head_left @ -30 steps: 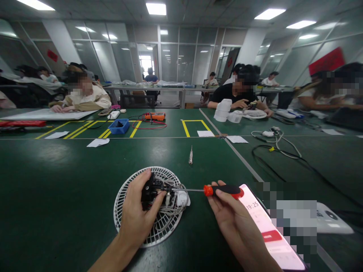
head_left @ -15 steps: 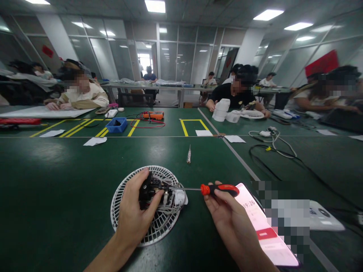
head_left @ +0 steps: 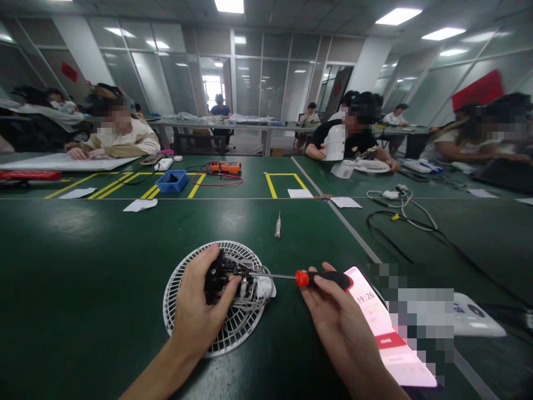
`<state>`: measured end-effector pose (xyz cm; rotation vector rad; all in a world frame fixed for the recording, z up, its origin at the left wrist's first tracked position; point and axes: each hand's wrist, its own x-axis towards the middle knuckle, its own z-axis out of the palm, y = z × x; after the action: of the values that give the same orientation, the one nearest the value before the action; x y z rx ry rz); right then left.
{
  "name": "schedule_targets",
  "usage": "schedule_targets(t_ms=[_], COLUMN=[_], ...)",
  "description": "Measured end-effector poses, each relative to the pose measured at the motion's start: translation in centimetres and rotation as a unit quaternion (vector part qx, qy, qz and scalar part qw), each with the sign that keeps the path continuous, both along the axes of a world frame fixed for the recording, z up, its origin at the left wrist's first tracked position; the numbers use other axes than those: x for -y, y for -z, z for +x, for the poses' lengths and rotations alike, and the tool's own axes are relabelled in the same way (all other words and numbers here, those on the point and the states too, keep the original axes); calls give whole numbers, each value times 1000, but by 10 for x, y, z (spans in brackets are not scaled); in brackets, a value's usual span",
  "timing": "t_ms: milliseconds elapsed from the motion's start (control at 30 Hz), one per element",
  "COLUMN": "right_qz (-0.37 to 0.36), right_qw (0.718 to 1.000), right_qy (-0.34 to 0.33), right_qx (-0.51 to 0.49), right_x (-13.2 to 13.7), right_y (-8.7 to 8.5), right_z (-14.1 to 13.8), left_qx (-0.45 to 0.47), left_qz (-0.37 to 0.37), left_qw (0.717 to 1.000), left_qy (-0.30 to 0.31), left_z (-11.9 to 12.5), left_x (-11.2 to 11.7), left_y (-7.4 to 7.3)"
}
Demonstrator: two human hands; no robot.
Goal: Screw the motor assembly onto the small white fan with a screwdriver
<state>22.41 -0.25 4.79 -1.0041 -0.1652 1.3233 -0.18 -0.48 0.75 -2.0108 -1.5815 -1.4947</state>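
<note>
Above green tabletop, red-black screwdriver points left, crosswise.

Open tabletop left of grille

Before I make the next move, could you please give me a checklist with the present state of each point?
1. Left hand holding the black mechanism: ok.
2. Right hand holding the red-and-black screwdriver by its handle: ok.
3. Tip properly seated: cannot tell, too small to see.
4. White cables well away from the screwdriver: not ok, bunched close to its tip end.
5. Phone apart from the right hand: cannot tell, they overlap in view.
6. Slim tool apart from both hands: ok.
</note>
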Motion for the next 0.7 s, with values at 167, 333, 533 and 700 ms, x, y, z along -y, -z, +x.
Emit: schedule_targets(t_ms=[167,333,533,700], right_qz=[-33,-33,15,-15], right_qw=[999,999,999,999], right_qy=[7,11,34,11], right_qx=[-32,-1,-21,-28], right_x=[-3,-3,-4,-4], right_y=[-5,-7,-9,-5], right_z=[-1,-2,1,0], left_qx=[2,5,12,13], left_qz=[-3,-4,-10,-9], left_qw=[1000,1000,1000,1000], left_qy=[0,2,6,8], left_z=[1,1,0,0], left_x=[0,0,1,1], left_y=[-1,0,2,2])
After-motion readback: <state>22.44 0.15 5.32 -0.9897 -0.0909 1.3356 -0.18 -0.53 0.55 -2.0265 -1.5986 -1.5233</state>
